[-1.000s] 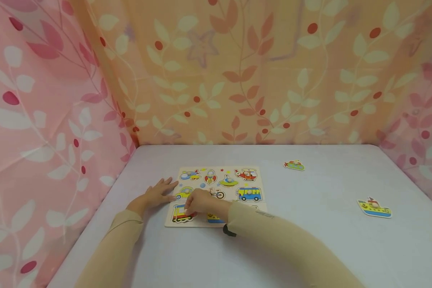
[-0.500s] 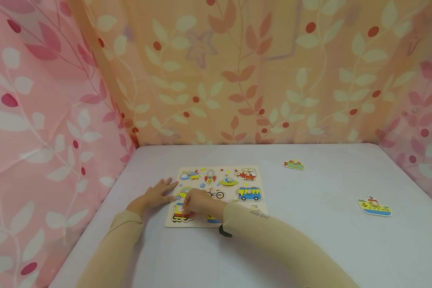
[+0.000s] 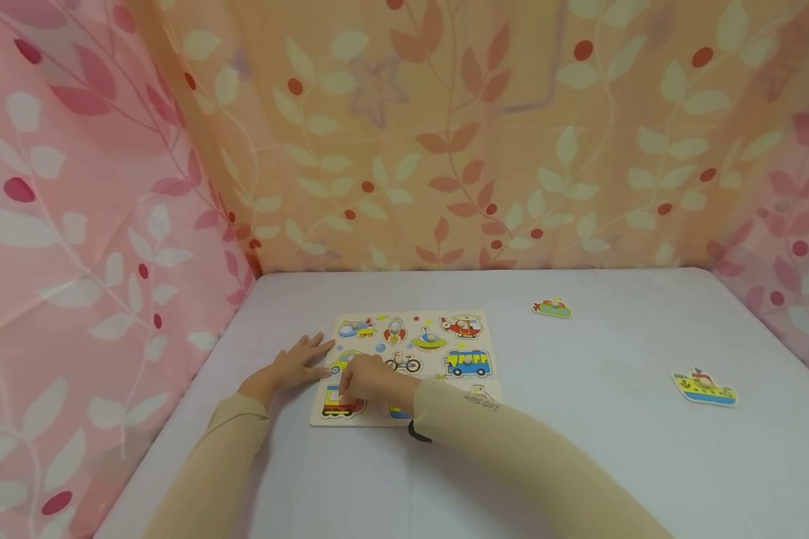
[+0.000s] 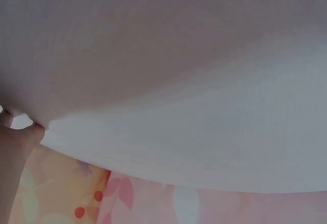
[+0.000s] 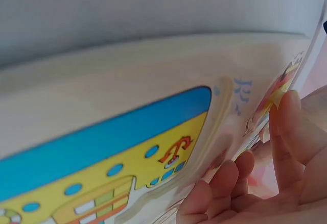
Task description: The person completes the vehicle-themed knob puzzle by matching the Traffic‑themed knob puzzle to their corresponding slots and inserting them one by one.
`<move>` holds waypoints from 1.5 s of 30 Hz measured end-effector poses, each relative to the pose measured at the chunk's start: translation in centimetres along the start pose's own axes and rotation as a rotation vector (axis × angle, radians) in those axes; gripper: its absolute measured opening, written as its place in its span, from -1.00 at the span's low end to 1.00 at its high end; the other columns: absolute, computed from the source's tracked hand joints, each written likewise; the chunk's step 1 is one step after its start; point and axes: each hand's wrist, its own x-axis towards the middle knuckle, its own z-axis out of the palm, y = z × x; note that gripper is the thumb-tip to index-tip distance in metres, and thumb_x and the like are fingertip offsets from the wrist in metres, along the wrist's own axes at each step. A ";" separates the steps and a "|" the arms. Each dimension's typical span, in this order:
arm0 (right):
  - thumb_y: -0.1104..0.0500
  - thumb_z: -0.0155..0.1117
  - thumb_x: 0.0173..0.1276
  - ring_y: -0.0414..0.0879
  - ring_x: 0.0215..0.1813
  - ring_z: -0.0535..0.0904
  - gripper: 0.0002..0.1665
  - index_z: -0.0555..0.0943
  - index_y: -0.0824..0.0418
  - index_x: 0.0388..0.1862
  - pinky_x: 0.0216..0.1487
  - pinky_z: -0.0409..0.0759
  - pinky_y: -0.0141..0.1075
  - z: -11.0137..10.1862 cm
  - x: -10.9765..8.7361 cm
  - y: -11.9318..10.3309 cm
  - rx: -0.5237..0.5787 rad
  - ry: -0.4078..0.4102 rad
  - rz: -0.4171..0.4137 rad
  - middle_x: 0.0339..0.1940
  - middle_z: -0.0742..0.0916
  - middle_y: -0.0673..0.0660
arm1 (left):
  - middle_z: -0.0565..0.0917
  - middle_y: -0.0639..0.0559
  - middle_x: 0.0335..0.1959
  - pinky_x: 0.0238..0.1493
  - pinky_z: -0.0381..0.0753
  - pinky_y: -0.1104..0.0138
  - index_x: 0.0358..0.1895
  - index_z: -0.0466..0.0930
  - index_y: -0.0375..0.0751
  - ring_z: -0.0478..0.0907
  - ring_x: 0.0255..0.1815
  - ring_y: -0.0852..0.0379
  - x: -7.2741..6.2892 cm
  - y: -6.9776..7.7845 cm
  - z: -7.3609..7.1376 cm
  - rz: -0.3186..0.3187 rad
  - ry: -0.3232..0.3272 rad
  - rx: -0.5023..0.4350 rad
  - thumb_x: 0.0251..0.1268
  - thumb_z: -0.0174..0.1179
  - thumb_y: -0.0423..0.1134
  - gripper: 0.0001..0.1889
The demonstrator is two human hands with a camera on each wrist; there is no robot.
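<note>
A pale wooden puzzle board [image 3: 360,422] with vehicle pictures lies on the table. My right hand [image 3: 372,380] is over its lower left corner, thumb and forefinger pinching the red, yellow and blue train piece [image 3: 335,409] in the train recess. The train's knob is hidden by the fingers. In the right wrist view, the right hand's thumb and fingertips [image 5: 288,104] are at the train, beyond a printed yellow and blue boat [image 5: 138,142]. My left hand [image 3: 297,363] lies with spread, straight fingers at the board's left edge, fingertips and thumb touching it.
A green submarine piece [image 3: 553,308] lies at the back right of the table [image 3: 580,449]. Nearer on the right is a yellow and blue ship piece [image 3: 704,389]. Knobbed pieces such as the bus [image 3: 467,363] and helicopter [image 3: 463,326] sit in the board. Patterned curtains [image 3: 445,150] enclose the table.
My right hand has shifted slightly left, and the train piece has turned a little and now lies more squarely in its recess. My left hand has stayed put.
</note>
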 end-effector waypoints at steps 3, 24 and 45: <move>0.05 0.45 0.22 -0.06 -0.07 0.41 -0.81 0.68 -0.03 -0.58 0.05 0.42 -0.05 0.2 0.2 0.0 -0.051 0.026 0.000 -0.39 0.62 -0.12 | -0.07 -0.33 0.54 0.30 -0.31 -0.41 0.51 0.10 -0.19 -0.30 0.51 -0.40 0.0 0.0 0.0 -0.003 -0.001 0.005 0.38 0.14 0.07 -0.24; 0.21 0.44 0.21 0.04 0.06 0.53 -0.80 0.75 0.15 -0.16 0.06 0.54 -0.07 -6.3 -4.5 6.1 0.163 0.130 -0.025 0.05 0.64 0.13 | -0.11 -0.28 0.56 0.33 -0.40 -0.36 0.53 0.06 -0.11 -0.37 0.52 -0.35 0.0 -0.3 0.3 -0.015 -0.014 -0.026 0.31 0.13 0.20 -0.16; 0.22 0.41 0.22 0.02 -0.13 0.42 -0.73 0.72 0.25 -0.10 -0.23 0.41 -0.24 -11.2 -10.3 13.9 0.118 0.194 0.052 -0.24 0.59 0.12 | -0.11 -0.26 0.56 0.33 -0.36 -0.36 0.54 0.04 -0.10 -0.36 0.53 -0.35 0.6 -0.2 0.0 -0.042 -0.026 0.004 0.36 0.12 0.14 -0.20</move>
